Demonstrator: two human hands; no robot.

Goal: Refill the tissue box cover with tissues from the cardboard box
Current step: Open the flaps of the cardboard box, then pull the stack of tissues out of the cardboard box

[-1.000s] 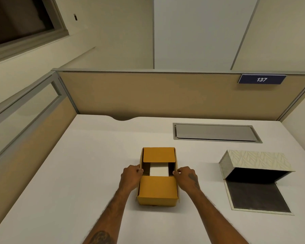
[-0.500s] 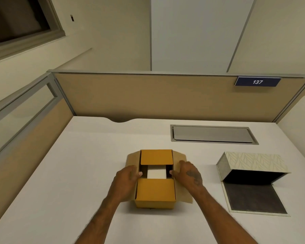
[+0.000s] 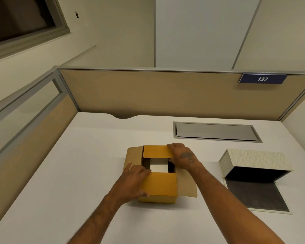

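Note:
An orange-brown cardboard box (image 3: 159,186) sits mid-desk. Its two side flaps are folded outward, while the near and far flaps still lie over the top. White tissues (image 3: 159,167) show through the gap between them. My left hand (image 3: 132,180) grips the left edge of the near flap. My right hand (image 3: 182,156) holds the right corner of the far flap. The tissue box cover (image 3: 257,158), pale with a leaf pattern, lies open to the right, its dark inside and flat base panel (image 3: 253,196) facing me.
A white desk (image 3: 77,164) is walled by tan partitions (image 3: 148,92) at the back and left. A grey cable hatch (image 3: 216,132) is set into the desk behind the cover. A blue "137" sign (image 3: 262,79) hangs on the partition.
The side flaps have swung outward. My left hand has moved down onto the near flap, and my right hand has moved up onto the far flap.

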